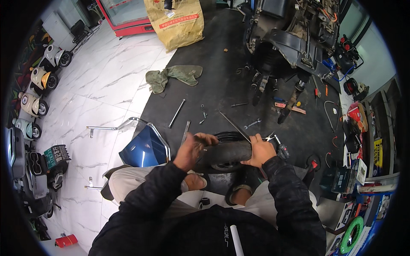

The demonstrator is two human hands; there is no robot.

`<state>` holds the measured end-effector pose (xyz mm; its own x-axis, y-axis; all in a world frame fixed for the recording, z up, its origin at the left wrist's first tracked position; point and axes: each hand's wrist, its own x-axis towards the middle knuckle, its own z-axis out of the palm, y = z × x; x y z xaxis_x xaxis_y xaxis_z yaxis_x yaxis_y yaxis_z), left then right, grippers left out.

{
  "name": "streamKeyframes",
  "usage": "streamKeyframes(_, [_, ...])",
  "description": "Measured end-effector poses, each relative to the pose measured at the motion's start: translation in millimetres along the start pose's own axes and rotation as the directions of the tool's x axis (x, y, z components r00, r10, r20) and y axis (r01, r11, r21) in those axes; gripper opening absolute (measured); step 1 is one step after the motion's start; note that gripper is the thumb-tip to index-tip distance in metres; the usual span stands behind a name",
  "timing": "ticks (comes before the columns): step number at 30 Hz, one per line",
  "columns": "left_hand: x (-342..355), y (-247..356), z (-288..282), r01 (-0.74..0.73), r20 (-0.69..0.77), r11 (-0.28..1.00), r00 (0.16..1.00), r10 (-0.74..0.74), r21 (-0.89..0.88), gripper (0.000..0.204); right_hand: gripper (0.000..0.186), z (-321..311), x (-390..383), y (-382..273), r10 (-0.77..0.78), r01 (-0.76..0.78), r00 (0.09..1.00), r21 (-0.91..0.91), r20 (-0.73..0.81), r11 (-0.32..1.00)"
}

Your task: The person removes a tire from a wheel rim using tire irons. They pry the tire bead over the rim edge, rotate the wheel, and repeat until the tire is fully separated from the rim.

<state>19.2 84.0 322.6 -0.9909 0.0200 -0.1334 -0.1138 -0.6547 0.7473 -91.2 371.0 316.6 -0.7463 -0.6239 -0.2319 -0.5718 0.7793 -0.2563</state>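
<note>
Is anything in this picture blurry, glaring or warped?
In the head view, black vignetting rounds the corners and fisheye distortion bends edges near the rim; there too, the bare left hand looks smeared, likely by motion, the bare right hand crisper; glossy white marble-patterned floor tiles look bright, the flat black mat much darker.

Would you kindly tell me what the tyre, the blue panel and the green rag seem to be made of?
Tyre: most likely rubber, matte black with a dull, curved surface. Blue panel: glossy painted plastic or metal, given its smooth sheen; I can't tell which. Green rag: probably fabric, matte with soft folds.
</note>
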Motion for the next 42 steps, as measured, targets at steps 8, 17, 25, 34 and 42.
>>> streamKeyframes(8, [17, 88, -8, 0.636, -0.001, 0.702, 0.741, -0.671, 0.319, 0.048, 0.099, 6, -4, 3, -0.031, 0.032, 0.999, 0.024, -0.029, 0.999])
streamKeyframes(17, [42, 67, 10, 0.829, -0.352, -0.162, 0.045, -0.935, 0.536, 0.038, 0.094, 19, -12, 6, -0.074, 0.074, 0.995, -0.015, -0.067, 0.997])
streamKeyframes(25, [-3, 17, 19, 0.926, -0.46, 0.087, 0.262, -0.849, 0.367, 0.05, 0.092, 18, -8, 6, -0.006, 0.006, 1.0, -0.055, -0.003, 0.998])
streamKeyframes(34, [-40, -41, -16, 0.064, 0.038, 0.136, 0.769, -0.638, 0.989, 0.01, 0.083, 12, 7, 2, -0.04, 0.044, 0.998, -0.096, 0.048, 0.994])
streamKeyframes(42, [-58, -37, -6, 0.004, 0.076, 0.142, 0.827, -0.557, 0.99, 0.017, 0.082, 10, 0, -1, -0.071, 0.084, 0.993, -0.133, 0.094, 0.988])
